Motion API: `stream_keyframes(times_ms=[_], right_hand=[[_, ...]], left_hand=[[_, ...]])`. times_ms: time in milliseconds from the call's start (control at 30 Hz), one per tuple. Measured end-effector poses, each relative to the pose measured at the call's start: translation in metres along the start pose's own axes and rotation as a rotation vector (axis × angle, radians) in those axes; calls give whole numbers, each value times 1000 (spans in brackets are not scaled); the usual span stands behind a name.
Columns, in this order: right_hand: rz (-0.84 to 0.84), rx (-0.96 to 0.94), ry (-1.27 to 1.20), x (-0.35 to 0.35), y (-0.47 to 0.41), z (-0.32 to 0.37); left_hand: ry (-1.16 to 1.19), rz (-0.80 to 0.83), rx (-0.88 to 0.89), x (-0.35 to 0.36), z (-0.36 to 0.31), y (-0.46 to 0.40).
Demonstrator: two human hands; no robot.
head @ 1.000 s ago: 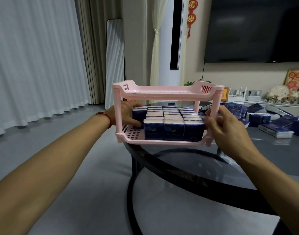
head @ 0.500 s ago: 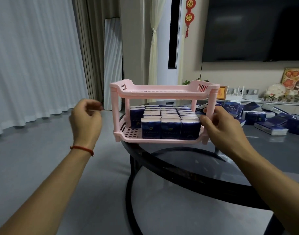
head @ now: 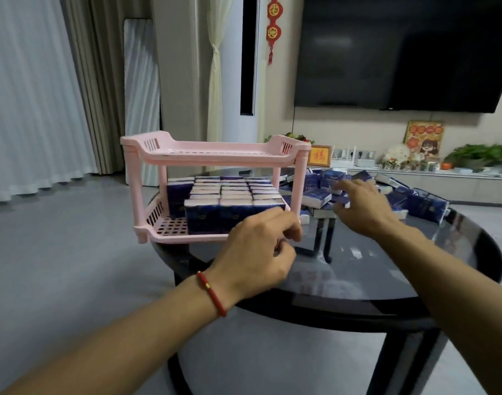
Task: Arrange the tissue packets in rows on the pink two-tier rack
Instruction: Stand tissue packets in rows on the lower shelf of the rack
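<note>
Pink two-tier rack (head: pixel 215 155) sits at the left edge of the round dark glass table (head: pixel 358 269), long side facing the camera. Only one view, head cam. Lower tier packed with upright navy tissue packets (head: pixel 232 195) in neat rows front to back; a gap remains at its left end, where one packet stands further back and bare grid floor shows in front. Upper tier looks bare, though its floor is seen nearly edge-on. Loose tissue packets (head: pixel 421 203), same navy wrap with pale edges, lie jumbled flat on the far right part of the table, just right of the rack's right legs. Right hand (head: pixel 361 206) hovers over the near edge of that pile, fingers spread and slightly bent, holding nothing; contact with a packet can't be confirmed, there is motion blur. Left hand (head: pixel 261 249), red cord bracelet (head: pixel 212 295) on the wrist, is in front of the rack's front right corner, fingers curled inward, nothing visibly held. Key relation: the loose pile is ahead and right of both hands, the right hand much nearer, so likely next is a right-hand pick, then a carry leftward to the rack. Packets look soft, light, slippery-wrapped.
</note>
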State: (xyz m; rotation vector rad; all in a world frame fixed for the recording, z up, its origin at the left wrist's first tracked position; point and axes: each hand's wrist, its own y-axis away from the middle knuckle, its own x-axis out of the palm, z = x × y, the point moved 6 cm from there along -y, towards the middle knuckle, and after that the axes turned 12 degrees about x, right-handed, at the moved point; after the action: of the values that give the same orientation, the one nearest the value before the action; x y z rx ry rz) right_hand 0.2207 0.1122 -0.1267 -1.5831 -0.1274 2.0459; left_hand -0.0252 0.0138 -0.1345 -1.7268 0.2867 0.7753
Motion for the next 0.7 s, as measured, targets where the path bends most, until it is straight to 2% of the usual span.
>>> stream_keyframes(times_ms=[100, 233, 367, 467, 500, 567, 633, 700], right_hand=[[97, -162, 172, 25, -6, 14], [7, -270, 186, 30, -6, 38], [-154, -265, 49, 8, 4, 33], [-234, -210, -377, -30, 18, 12], [-216, -207, -577, -42, 26, 7], [-59, -194, -931, -53, 41, 7], [162, -235, -990, -50, 56, 27], [289, -381, -855, -42, 71, 54]], left_hand=[[-29, 152, 7, 18, 4, 3], [1, 172, -19, 18, 5, 3], [25, 146, -41, 18, 6, 5], [53, 94, -63, 17, 7, 5], [73, 73, -79, 17, 7, 5], [127, 56, -133, 16, 10, 5], [225, 83, -211, 16, 13, 5], [348, 97, -280, 14, 15, 4]])
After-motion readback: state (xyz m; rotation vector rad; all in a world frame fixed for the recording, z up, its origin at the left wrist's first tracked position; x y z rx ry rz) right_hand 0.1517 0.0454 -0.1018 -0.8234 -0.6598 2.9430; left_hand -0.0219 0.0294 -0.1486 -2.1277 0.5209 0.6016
